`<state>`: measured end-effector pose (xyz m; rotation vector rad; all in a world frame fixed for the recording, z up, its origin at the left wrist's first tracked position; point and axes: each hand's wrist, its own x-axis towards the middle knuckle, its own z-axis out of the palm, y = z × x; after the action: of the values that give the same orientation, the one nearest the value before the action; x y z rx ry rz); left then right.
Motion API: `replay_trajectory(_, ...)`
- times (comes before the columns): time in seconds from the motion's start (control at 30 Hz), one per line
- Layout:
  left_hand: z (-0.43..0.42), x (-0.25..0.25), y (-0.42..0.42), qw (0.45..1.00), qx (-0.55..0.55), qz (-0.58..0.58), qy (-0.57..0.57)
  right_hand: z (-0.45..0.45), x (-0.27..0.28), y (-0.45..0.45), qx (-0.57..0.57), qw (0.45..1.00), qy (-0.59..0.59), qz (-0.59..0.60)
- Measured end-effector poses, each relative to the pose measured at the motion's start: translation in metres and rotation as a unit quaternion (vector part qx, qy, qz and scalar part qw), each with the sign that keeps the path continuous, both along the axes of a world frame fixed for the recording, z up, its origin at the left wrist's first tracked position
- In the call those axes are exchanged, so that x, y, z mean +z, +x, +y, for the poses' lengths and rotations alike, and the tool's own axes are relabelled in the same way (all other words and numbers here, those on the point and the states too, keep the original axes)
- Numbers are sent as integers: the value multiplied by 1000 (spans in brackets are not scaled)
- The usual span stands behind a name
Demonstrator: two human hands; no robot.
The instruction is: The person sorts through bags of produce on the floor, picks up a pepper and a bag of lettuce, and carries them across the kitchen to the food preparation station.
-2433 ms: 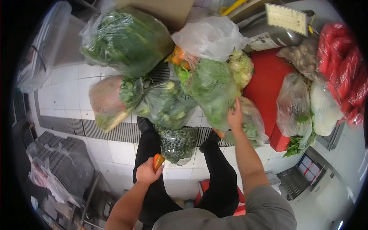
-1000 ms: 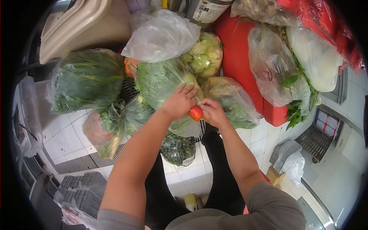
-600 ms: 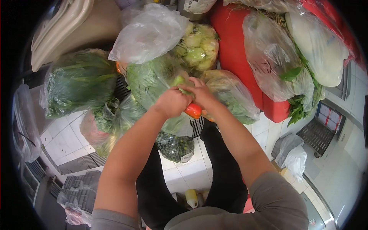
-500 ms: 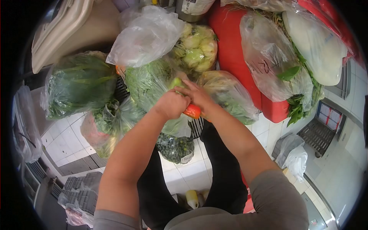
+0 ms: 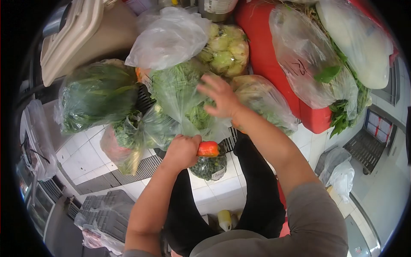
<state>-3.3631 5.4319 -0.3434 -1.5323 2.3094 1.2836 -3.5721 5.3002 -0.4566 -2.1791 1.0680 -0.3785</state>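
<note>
My left hand [image 5: 183,150] is closed around a smooth orange-red object [image 5: 208,149], whose blunt end sticks out to the right of the fist. Its kind is not clear, as the fingers hide the rest. My right hand [image 5: 220,96] is raised higher up with its fingers spread, and nothing shows in it. Behind and below that hand lies a clear plastic bag of green leafy vegetables [image 5: 173,88]. Under the orange-red object, a smaller bag of dark green vegetables [image 5: 209,168] rests on the tiled floor, between my legs.
Around my hands are a bag of long green leaves [image 5: 98,96], a bag of pale green vegetables [image 5: 227,51], a white plastic bag [image 5: 169,36] and a red container [image 5: 261,51]. A beige bin [image 5: 94,40] stands upper left. A yellow bottle [image 5: 224,219] is near my feet.
My hands, together over the leafy bag before, have come apart. The left has drawn down toward me with the orange-red object. The right has moved slightly right, opening its fingers.
</note>
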Motion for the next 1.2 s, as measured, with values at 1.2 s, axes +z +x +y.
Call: replay_trajectory(1.2, 292, 120, 97, 851, 523, 28, 36, -15, 58, -31, 25, 981, 186, 56)
